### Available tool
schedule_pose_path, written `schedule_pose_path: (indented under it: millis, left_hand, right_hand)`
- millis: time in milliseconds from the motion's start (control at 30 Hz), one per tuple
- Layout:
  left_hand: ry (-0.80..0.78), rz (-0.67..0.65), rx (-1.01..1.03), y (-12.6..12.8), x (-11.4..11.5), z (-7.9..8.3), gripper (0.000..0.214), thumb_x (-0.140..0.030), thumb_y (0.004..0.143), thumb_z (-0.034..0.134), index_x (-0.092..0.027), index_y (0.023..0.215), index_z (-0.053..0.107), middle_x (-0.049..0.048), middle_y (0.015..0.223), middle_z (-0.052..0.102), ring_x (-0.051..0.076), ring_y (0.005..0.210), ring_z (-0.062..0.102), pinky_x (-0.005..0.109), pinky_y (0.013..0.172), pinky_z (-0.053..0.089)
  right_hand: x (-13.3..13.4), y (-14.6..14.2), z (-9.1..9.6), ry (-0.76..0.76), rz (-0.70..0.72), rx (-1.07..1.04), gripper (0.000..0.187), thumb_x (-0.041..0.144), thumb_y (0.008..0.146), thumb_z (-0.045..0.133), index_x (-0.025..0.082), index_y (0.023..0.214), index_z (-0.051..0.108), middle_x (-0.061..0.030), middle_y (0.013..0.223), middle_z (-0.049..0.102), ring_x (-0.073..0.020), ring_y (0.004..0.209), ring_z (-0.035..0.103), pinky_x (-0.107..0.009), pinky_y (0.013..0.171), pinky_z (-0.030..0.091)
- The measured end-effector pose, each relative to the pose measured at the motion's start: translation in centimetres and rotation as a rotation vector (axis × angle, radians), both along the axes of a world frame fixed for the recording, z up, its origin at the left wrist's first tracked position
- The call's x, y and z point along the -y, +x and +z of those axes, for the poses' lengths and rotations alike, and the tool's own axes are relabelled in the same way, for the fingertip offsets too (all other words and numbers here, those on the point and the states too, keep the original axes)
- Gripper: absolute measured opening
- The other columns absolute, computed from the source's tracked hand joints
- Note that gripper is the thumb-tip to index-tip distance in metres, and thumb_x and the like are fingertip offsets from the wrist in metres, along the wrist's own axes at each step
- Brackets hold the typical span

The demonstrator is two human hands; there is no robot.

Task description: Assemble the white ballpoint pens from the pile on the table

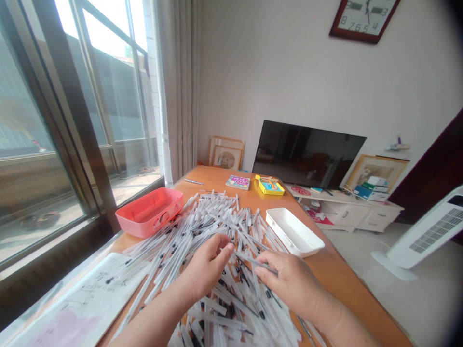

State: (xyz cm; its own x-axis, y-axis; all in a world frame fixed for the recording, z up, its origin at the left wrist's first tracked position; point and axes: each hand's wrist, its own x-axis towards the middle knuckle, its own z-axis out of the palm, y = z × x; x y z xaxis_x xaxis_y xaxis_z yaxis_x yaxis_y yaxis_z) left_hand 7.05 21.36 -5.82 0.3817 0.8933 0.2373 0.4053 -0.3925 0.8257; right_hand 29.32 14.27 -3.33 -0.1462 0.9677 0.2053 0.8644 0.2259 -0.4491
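Note:
A big heap of clear plastic pens [213, 226] with black tips covers the middle of the wooden table [340, 279]. Both my hands hover over the near part of the heap. My left hand [206, 267] pinches one end of a single pen [249, 259], fingers curled together. My right hand [289, 277] grips the other end of the same pen, which spans the gap between the two hands.
A pink tray [150, 212] stands left of the heap, a white tray [294, 231] to its right. Papers [87, 299] lie at the near left. A booklet [238, 182] and yellow box [269, 186] sit at the far edge. Window at left, TV [307, 154] behind.

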Motion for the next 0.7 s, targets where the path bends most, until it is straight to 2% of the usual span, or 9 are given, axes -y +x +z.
schedule_pose_path:
  millis: [100,233,367,500,700]
  left_hand:
    - [0.116,-0.111,-0.021,0.1,0.8,0.6,0.033,-0.044,0.093,0.052,-0.025,0.119,0.062,0.0053,0.114,0.066,0.021,0.106,0.057,0.033,0.093,0.043]
    - [0.256,-0.249,-0.179,0.4,1.6,1.2,0.021,-0.035,0.091,0.059,-0.031,0.110,0.067,0.0013,0.100,0.069,0.022,0.101,0.056,0.034,0.090,0.041]
    - [0.253,-0.201,-0.247,0.3,1.2,0.9,0.015,-0.027,0.092,0.055,-0.030,0.098,0.069,0.0007,0.089,0.069,0.022,0.094,0.056,0.033,0.082,0.040]
    - [0.222,-0.167,-0.282,0.2,0.9,0.8,0.015,-0.028,0.093,0.053,-0.029,0.097,0.068,0.0004,0.089,0.069,0.022,0.090,0.057,0.033,0.080,0.039]
    - [0.197,-0.183,-0.274,0.6,1.5,1.3,0.014,-0.037,0.093,0.056,-0.027,0.096,0.065,-0.0005,0.086,0.070,0.020,0.084,0.060,0.032,0.080,0.038]
  right_hand:
    - [0.1,-0.1,0.3,-0.025,0.035,-0.042,0.011,0.031,0.088,0.060,0.027,0.088,0.070,0.0020,0.085,0.071,-0.0182,0.080,0.062,-0.026,0.069,0.038]
    - [0.4,0.0,0.8,-0.096,0.044,-0.194,0.015,0.027,0.083,0.064,0.026,0.096,0.071,0.0014,0.084,0.068,-0.0176,0.079,0.060,-0.026,0.069,0.040]
    - [0.6,0.7,1.7,-0.233,0.003,-0.530,0.023,0.025,0.084,0.064,0.025,0.107,0.064,0.0037,0.075,0.060,-0.0140,0.069,0.054,-0.024,0.063,0.040]
    - [0.5,1.6,2.1,-0.294,-0.008,-0.849,0.021,0.028,0.087,0.062,0.022,0.107,0.059,-0.0009,0.090,0.067,-0.0139,0.076,0.056,-0.024,0.066,0.042]
    - [0.0,1.2,1.4,-0.221,-0.074,-0.911,0.032,0.049,0.093,0.058,0.018,0.100,0.062,-0.0022,0.080,0.065,-0.0120,0.066,0.051,-0.023,0.059,0.039]
